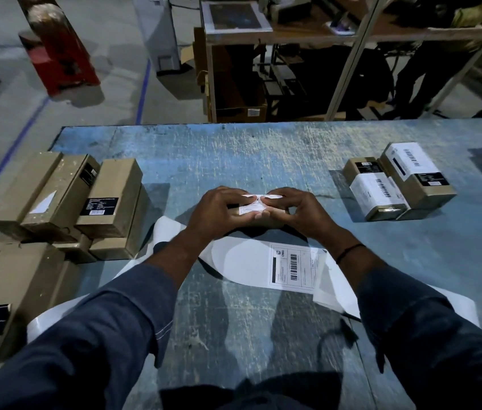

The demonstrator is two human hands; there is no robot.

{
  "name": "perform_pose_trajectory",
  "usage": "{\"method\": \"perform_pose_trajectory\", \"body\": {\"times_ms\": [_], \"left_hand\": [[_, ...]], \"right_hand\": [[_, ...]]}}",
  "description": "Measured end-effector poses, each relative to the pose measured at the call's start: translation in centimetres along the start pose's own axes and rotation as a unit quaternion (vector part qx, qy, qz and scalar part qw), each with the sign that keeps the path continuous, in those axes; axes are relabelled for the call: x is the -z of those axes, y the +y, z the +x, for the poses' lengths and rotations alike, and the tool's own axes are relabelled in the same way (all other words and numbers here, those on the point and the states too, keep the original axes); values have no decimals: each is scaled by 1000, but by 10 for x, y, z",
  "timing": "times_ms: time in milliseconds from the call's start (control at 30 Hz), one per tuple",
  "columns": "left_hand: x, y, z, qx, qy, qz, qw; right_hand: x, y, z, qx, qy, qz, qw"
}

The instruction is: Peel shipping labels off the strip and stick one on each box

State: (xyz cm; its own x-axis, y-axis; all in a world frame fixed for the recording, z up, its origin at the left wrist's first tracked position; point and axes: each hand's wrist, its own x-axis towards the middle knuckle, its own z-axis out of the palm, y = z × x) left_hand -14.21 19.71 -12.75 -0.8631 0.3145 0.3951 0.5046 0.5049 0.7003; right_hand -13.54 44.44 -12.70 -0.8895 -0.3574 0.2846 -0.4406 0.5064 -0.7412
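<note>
Surface: a scratched blue table (263,149) in a dim warehouse, with grey floor marked by blue lines and a shelving rack (293,34) behind it.
Head view, hands: the left hand (219,213) and right hand (303,216) are close together at the table's middle. Their fingertips nearly meet over one small box (266,225), which they mostly hide.
Left hand: its fingers curl over the small box and steady it.
Right hand: its fingers are bent, the tips pinching the far edge of the shipping label (250,209).
Task's thing: the shipping label lies partly down on the small box's top, and its far edge looks lifted.
Strip: the white backing strip (242,261) curls on the table just nearer than the hands and runs under both forearms.
Step in hand, judged: the label is being stuck on, roughly mid-way. It goes best with the box pinned, the label laid from its stuck side outward and wiped with flat fingers so no crease or bubble forms. Any overhang is folded round the edge last.
Count, labelled boxes (377,189): two, side by side at the right.
Count, unlabelled boxes (109,190): at least five, piled at the left; the stacking hides the exact number.
Count, printed label on the strip (293,267): one.
</note>
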Motion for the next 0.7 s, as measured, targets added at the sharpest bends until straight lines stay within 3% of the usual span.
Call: {"method": "perform_pose_trajectory", "body": {"times_ms": [167, 500, 600, 700], "left_hand": [[5, -6, 1, -24, -33, 11, 999], [32, -17, 16, -47, -205, 9, 978], [38, -18, 17, -38, -236, 29, 971], [36, -13, 12, -16, -253, 97, 962]], "right_hand": [[10, 1, 2, 19, -59, -37, 997], [26, 4, 3, 43, -173, -116, 977], [27, 7, 1, 14, -184, -110, 977], [21, 5, -7, -76, -143, -15, 987]]}}
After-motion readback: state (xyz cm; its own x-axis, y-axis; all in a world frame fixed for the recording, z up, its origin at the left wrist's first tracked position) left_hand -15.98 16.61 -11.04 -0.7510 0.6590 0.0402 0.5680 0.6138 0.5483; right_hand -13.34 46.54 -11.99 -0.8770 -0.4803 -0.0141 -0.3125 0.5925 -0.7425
